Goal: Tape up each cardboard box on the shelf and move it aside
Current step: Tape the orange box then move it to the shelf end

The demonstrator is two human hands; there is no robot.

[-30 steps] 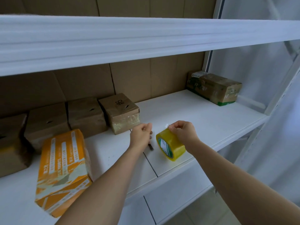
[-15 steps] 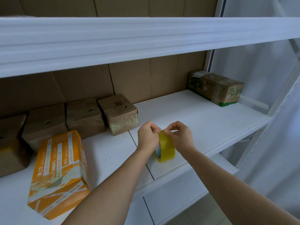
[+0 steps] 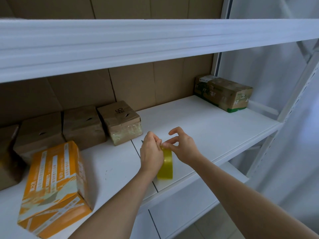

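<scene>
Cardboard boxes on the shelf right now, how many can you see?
6. Orange box front left; four plain brown ones along the back: far-left edge, and the marked box; green-printed box back right. More may lie beyond the left edge.

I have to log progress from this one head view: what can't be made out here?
- Loose end of the tape roll: covered by the left hand and right hand.
- Small dark item on the shelf: mostly behind the left hand.
- Leftmost box: cut off by the frame edge.
- Printing on the orange box: too small to read.
</scene>
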